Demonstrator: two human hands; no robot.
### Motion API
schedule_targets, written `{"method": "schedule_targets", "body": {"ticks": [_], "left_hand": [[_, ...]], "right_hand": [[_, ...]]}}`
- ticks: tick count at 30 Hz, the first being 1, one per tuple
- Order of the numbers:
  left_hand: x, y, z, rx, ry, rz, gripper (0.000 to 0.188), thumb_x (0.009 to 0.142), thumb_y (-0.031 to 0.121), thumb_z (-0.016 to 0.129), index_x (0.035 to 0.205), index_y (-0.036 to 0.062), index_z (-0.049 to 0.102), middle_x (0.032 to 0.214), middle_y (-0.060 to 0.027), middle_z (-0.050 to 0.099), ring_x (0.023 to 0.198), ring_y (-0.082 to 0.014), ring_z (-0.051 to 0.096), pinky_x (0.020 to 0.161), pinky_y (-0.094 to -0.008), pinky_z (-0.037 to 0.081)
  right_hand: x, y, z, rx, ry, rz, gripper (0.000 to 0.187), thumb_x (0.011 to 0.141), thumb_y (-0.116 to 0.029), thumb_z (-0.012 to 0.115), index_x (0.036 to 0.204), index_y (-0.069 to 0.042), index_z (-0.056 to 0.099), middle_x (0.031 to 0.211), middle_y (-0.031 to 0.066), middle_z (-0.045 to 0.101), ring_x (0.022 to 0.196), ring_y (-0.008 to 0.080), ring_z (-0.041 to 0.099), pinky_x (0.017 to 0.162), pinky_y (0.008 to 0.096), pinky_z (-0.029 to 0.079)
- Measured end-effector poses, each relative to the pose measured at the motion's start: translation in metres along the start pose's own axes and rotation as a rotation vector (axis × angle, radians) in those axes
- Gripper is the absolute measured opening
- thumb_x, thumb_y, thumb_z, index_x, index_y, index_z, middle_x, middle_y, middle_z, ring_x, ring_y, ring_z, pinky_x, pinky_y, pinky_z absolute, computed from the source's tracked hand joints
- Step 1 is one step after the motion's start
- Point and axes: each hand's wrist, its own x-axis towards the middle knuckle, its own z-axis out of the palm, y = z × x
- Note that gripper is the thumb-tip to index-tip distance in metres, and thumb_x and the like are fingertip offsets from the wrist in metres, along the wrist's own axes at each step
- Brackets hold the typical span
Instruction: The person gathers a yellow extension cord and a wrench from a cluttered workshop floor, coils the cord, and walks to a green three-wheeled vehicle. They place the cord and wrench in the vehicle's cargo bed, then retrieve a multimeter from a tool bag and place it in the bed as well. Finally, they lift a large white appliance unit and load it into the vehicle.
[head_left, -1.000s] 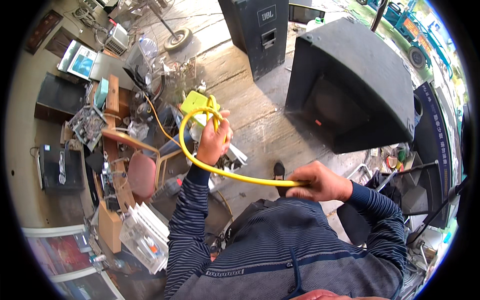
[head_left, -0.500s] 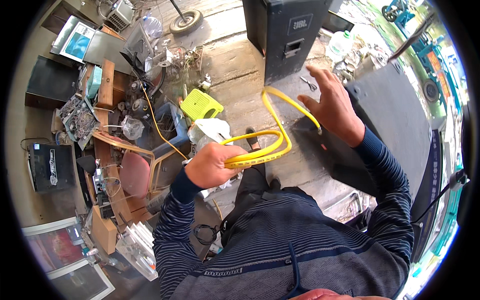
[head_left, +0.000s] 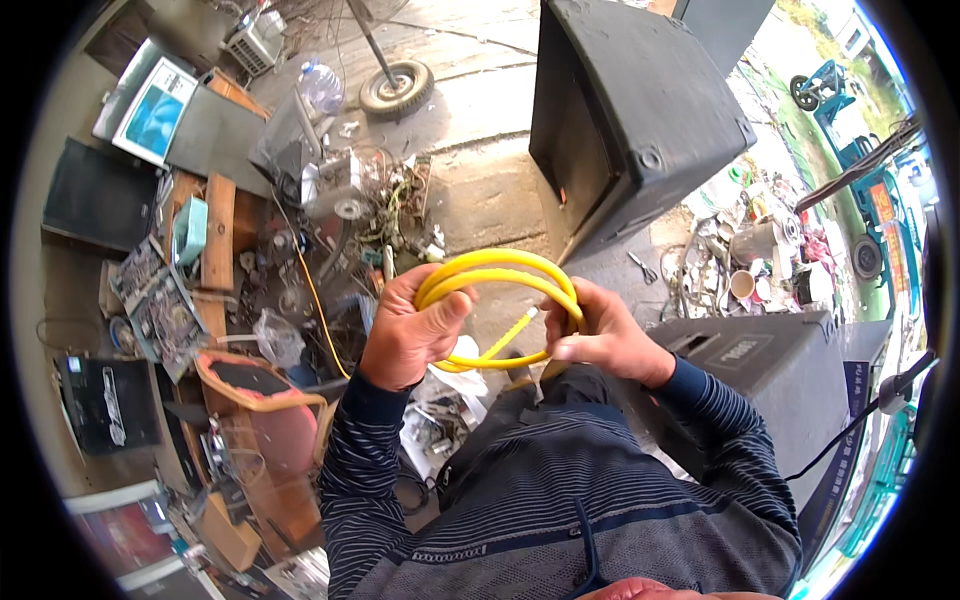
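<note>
The person holds a coil of yellow cable (head_left: 497, 272) in front of the chest, just below the big black speaker box (head_left: 630, 110) that stands on the concrete floor (head_left: 480, 130). The left hand (head_left: 408, 330) is closed around the coil's left side, thumb over the loops. The right hand (head_left: 600, 335) grips the right side, fingers curled around the loops. One cable end pokes out inside the ring. Scissors (head_left: 642, 266) lie right of the coil, near the box's lower corner.
</note>
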Motion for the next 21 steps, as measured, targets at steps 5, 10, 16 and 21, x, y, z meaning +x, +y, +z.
{"method": "schedule_targets", "body": {"ticks": [5, 10, 16, 21], "left_hand": [[0.113, 0.077, -0.024, -0.423, -0.095, -0.009, 0.024, 0.107, 0.031, 0.048, 0.109, 0.0069, 0.053, 0.061, 0.0055, 0.031, 0.044, -0.0050, 0.028, 0.039, -0.0212, 0.028], [0.234, 0.129, -0.040, -0.554, -0.251, 0.102, 0.039, 0.105, 0.022, 0.050, 0.139, 0.0024, 0.045, 0.070, 0.0022, 0.041, 0.058, -0.0076, 0.041, 0.051, -0.0247, 0.037], [0.369, 0.138, -0.061, -0.441, -0.288, 0.424, 0.063, 0.096, 0.025, 0.062, 0.149, 0.0044, 0.034, 0.099, -0.0073, 0.062, 0.116, -0.0291, 0.058, 0.111, -0.0515, 0.038], [0.486, 0.147, -0.085, -0.061, -0.233, 0.670, 0.081, 0.092, 0.014, 0.065, 0.156, 0.0050, 0.015, 0.145, -0.0231, 0.046, 0.142, -0.0384, 0.040, 0.120, -0.0526, 0.023]], "right_hand": [[0.098, 0.008, -0.041, 0.215, 0.174, 0.171, 0.027, 0.105, -0.029, 0.055, 0.089, -0.007, 0.053, 0.064, -0.0008, 0.052, 0.052, 0.0085, 0.051, 0.050, 0.0248, 0.043], [0.229, -0.074, -0.084, 0.269, 0.224, 0.155, 0.034, 0.105, -0.031, 0.044, 0.083, -0.008, 0.056, 0.062, 0.0011, 0.051, 0.044, 0.0077, 0.040, 0.044, 0.0224, 0.031], [0.388, -0.172, -0.142, 0.551, 0.394, 0.123, 0.017, 0.101, -0.023, 0.046, 0.096, -0.007, 0.050, 0.083, 0.0052, 0.056, 0.046, 0.0109, 0.035, 0.045, 0.0282, 0.031], [0.519, -0.167, -0.185, 0.774, 0.383, 0.160, 0.019, 0.104, -0.024, 0.044, 0.095, -0.009, 0.051, 0.077, 0.0032, 0.056, 0.047, 0.0082, 0.035, 0.045, 0.0248, 0.029]]}}
